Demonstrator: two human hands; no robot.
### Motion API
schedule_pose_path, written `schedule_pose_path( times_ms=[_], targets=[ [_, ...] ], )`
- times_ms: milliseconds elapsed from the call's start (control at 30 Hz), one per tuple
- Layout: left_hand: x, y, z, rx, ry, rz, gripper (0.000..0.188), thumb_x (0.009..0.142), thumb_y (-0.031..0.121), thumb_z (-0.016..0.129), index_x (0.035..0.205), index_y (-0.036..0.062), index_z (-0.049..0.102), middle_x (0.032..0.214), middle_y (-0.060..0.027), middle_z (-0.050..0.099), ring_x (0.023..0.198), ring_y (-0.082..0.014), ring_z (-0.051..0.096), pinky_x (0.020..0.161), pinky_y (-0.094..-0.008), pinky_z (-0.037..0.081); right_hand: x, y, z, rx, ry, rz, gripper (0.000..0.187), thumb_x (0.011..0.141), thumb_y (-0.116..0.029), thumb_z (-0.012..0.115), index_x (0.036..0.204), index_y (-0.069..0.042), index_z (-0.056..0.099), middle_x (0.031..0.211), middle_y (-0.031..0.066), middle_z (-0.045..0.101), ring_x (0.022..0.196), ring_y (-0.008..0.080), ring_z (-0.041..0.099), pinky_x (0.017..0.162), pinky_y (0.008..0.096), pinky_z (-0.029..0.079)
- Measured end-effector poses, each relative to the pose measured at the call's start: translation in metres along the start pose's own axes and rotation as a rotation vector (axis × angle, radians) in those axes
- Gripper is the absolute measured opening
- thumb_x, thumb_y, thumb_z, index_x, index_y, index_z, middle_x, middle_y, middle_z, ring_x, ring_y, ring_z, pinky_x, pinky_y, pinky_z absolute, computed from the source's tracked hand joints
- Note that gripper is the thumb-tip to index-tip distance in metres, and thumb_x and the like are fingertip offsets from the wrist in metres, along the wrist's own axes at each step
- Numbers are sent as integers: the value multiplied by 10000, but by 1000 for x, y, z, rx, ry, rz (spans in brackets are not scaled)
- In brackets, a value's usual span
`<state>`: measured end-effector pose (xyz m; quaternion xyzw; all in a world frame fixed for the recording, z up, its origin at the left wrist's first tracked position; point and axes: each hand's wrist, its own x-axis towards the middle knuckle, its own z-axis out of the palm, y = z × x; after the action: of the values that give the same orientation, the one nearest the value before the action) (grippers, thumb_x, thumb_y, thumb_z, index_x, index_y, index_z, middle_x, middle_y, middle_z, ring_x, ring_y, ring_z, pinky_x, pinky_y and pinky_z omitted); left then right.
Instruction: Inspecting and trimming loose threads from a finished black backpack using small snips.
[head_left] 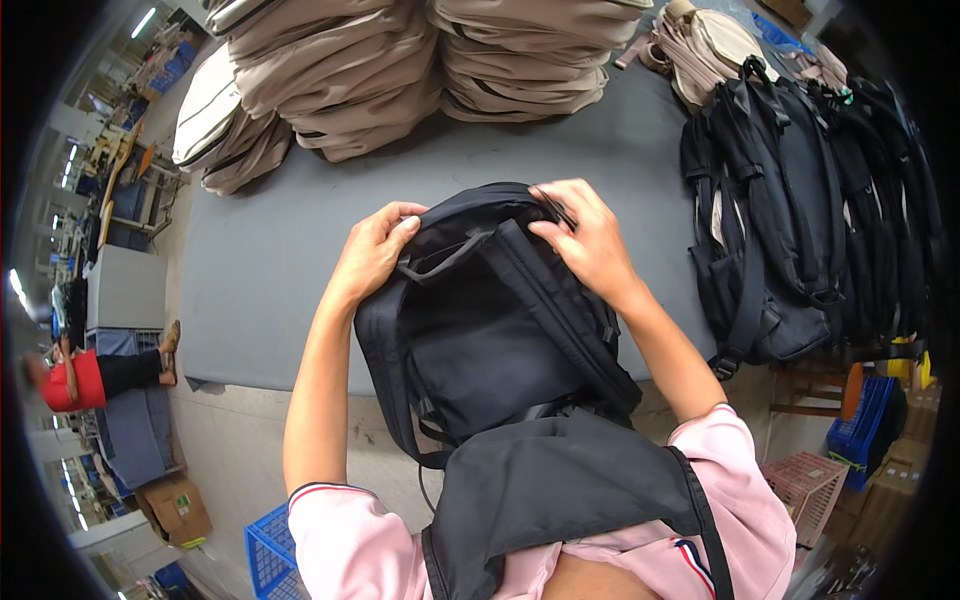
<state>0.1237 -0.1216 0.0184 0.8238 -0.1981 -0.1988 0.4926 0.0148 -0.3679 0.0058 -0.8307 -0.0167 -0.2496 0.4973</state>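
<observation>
A black backpack (490, 345) rests at the table's near edge, against my front, its strap side toward me. My left hand (378, 248) pinches the upper left rim of the bag, thumb and fingers closed on the fabric beside the grab handle. At the upper right rim, my right hand (585, 235) closes its thumb and fingers on the bag's edge. A thin dark piece, perhaps a cord or zipper end, shows by its fingers. Two shoulder straps run down the bag toward a dark apron (570, 490) that I wear.
Tall stacks of beige bags (330, 75) stand at the back of the grey table (270, 290). Several black backpacks (780, 220) fill the right side. Blue crates (860, 430) and a pink crate (805, 490) sit on the floor. A person in red (80, 380) is far left.
</observation>
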Motion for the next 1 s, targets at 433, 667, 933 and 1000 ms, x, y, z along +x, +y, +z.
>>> schedule_pose_path(
  times_ms=[433,667,933,1000],
  targets=[
    [-4,-27,10,-114,4,-122,201,906,204,561,974,21,606,787,4,600,784,-104,550,751,-244,435,38,13,7,-88,-560,266,241,818,-225,661,930,-12,649,716,115,634,644,152,547,626,321,434],
    [33,13,16,456,58,19,251,891,234,558,957,-2,616,777,-187,619,736,-284,609,704,-362,459,42,11,23,-236,-471,247,280,822,-359,620,975,-132,679,739,152,637,725,348,607,639,421,463],
    [63,-6,23,-17,334,44,264,921,215,531,832,-28,587,740,-75,586,697,-114,518,677,-275,435,59,47,33,-179,-355,331,334,837,-365,618,890,-39,668,738,148,644,676,281,618,632,363,455],
    [52,8,23,332,406,319,207,893,183,557,824,-8,595,767,-87,593,709,-155,555,679,-278,441,65,53,34,-185,-378,377,349,836,-372,619,886,-30,668,730,139,650,677,275,622,639,359,462]
  ],
)
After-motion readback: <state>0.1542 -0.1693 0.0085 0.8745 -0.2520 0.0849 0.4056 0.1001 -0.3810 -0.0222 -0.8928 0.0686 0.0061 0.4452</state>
